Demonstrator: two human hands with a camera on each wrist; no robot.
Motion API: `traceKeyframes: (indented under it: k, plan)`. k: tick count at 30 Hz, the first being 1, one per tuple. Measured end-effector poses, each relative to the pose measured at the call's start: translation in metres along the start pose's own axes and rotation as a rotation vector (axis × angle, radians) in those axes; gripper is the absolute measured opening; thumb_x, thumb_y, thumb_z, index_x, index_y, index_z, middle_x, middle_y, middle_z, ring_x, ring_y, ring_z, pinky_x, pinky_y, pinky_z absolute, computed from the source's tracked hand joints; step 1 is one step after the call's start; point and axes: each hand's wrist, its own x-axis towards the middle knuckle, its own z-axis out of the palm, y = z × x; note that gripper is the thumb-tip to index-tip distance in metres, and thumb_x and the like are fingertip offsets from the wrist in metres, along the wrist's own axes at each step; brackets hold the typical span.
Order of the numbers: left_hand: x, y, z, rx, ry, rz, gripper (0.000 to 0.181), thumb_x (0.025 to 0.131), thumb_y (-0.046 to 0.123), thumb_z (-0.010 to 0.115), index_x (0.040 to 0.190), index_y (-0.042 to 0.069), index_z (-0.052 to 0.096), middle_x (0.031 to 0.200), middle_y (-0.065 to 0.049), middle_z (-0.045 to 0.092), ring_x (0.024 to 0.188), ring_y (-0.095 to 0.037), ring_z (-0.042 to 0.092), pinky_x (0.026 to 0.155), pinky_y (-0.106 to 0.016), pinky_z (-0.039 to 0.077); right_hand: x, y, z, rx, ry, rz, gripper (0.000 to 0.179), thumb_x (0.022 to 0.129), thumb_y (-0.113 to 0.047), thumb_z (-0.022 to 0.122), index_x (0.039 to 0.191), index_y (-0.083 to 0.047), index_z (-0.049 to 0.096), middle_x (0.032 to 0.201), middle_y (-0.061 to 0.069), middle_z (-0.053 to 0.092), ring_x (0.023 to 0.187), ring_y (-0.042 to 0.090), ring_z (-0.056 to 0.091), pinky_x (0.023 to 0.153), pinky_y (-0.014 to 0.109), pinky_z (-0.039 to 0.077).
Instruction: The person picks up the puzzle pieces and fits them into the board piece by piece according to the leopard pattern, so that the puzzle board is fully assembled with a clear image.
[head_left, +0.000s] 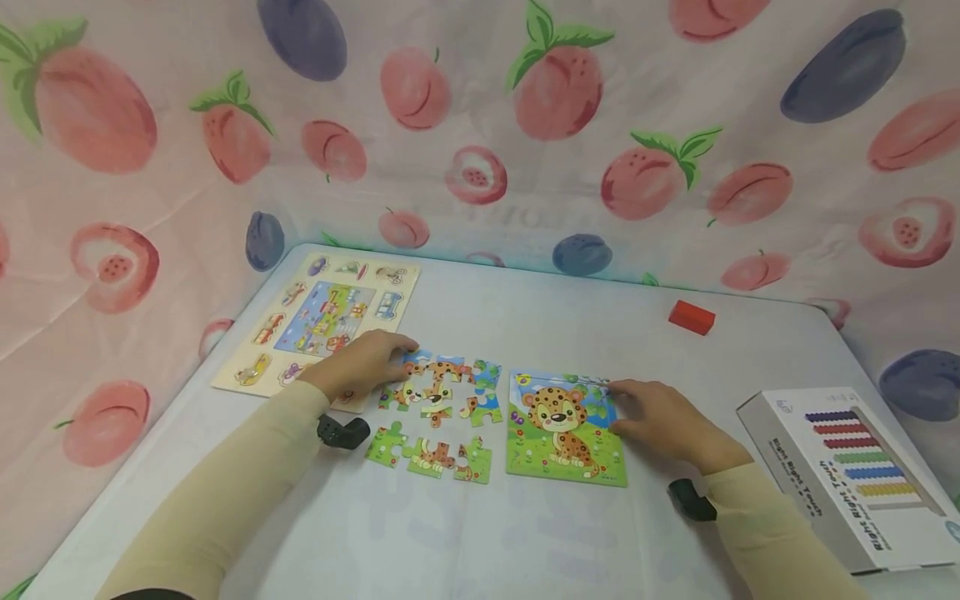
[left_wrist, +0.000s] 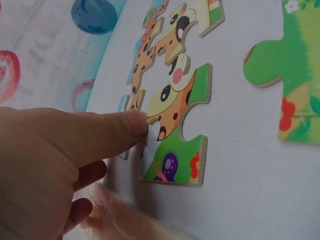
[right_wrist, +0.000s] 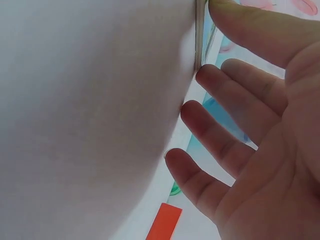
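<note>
My left hand [head_left: 367,360] is at the upper left of a spread of cardboard jigsaw pieces [head_left: 431,454] showing a spotted cub. Its thumb [left_wrist: 127,125] and a finger span the top-left jigsaw piece, mostly hidden beneath them, and appear to pinch it. Beside the thumb lies a green piece with a purple snail [left_wrist: 170,165]. To the right sits a square leopard-cub picture board [head_left: 566,433]. My right hand [head_left: 660,417] touches that board's upper right edge with thumb and fingertip. The other fingers [right_wrist: 215,132] are spread loosely.
A wooden vehicle puzzle board [head_left: 243,354] lies at the back left. Toward the back right is a red block [head_left: 692,317]. A white box [head_left: 862,483] stands at the right edge. Fruit-patterned cloth [head_left: 480,100] hangs behind the table.
</note>
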Motion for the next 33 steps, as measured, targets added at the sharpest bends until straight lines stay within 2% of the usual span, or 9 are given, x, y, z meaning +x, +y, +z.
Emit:
traceKeyframes:
  k: [11, 19, 24, 33]
  plan:
    - [0.0010, 0.0018, -0.0028, -0.011, 0.007, 0.004, 0.050, 0.093, 0.020, 0.071, 0.139, 0.005, 0.058, 0.140, -0.014, 0.056, 0.131, -0.031, 0.048, 0.109, -0.049, 0.036, -0.0008, -0.0003, 0.0007, -0.002, -0.003, 0.015, 0.060, 0.087, -0.024, 0.079, 0.138, -0.001, 0.057, 0.137, 0.023, 0.056, 0.127, 0.047, 0.048, 0.102, 0.063, 0.038]
    - [0.0014, 0.0012, -0.0042, 0.008, -0.012, 0.008, 0.050, 0.093, 0.019, 0.071, 0.140, 0.007, 0.058, 0.136, -0.013, 0.059, 0.119, -0.027, 0.054, 0.106, -0.048, 0.039, -0.0003, -0.0010, -0.0003, -0.004, -0.006, 0.007, 0.060, 0.087, -0.024, 0.078, 0.137, 0.000, 0.057, 0.136, 0.024, 0.057, 0.126, 0.047, 0.049, 0.101, 0.063, 0.039]
    - [0.0010, 0.0028, -0.0047, 0.000, -0.017, -0.013, 0.050, 0.093, 0.020, 0.071, 0.140, 0.008, 0.058, 0.138, -0.013, 0.058, 0.122, -0.028, 0.052, 0.108, -0.049, 0.037, 0.0005, -0.0031, -0.0011, 0.014, -0.013, 0.008, 0.062, 0.086, -0.023, 0.079, 0.139, -0.001, 0.056, 0.137, 0.023, 0.056, 0.128, 0.046, 0.047, 0.103, 0.062, 0.038]
    - [0.0025, 0.0015, -0.0008, -0.005, -0.012, -0.009, 0.051, 0.092, 0.020, 0.072, 0.139, 0.005, 0.057, 0.137, -0.013, 0.058, 0.121, -0.027, 0.053, 0.107, -0.048, 0.038, 0.0076, -0.0056, 0.0000, 0.038, -0.054, 0.024, 0.073, 0.085, -0.024, 0.080, 0.147, -0.003, 0.048, 0.142, 0.021, 0.052, 0.132, 0.044, 0.043, 0.105, 0.063, 0.035]
